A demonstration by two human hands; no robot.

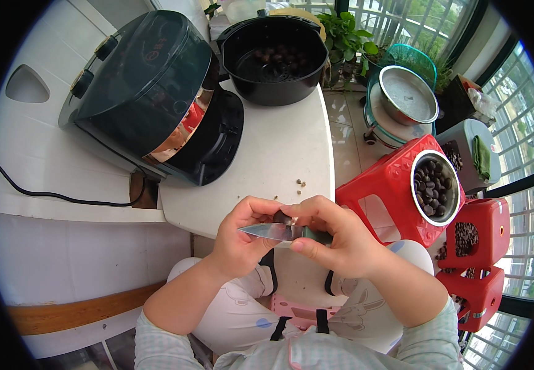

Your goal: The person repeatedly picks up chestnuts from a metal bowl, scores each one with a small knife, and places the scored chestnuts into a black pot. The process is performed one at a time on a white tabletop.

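Note:
My left hand point(244, 233) pinches a small dark brown nut, perhaps a chestnut, point(282, 217) between its fingertips. In my right hand point(336, 236) is a knife point(274, 231) with a green handle; its blade points left and lies just below the nut, across the front of my left hand. My right fingertips also reach the nut's top. Both hands are over the near edge of the white table point(290, 148). Small tan crumbs point(300, 183) lie on the table just beyond them. Whether the blade touches the nut cannot be told.
An air fryer point(133, 78) stands at the left; its black basket point(274, 88) holds dark nuts. At the right, a steel bowl of dark nuts point(431, 187) rests on a red plastic stool point(392, 171). Another steel bowl point(408, 95), plants and more red stools stand beyond.

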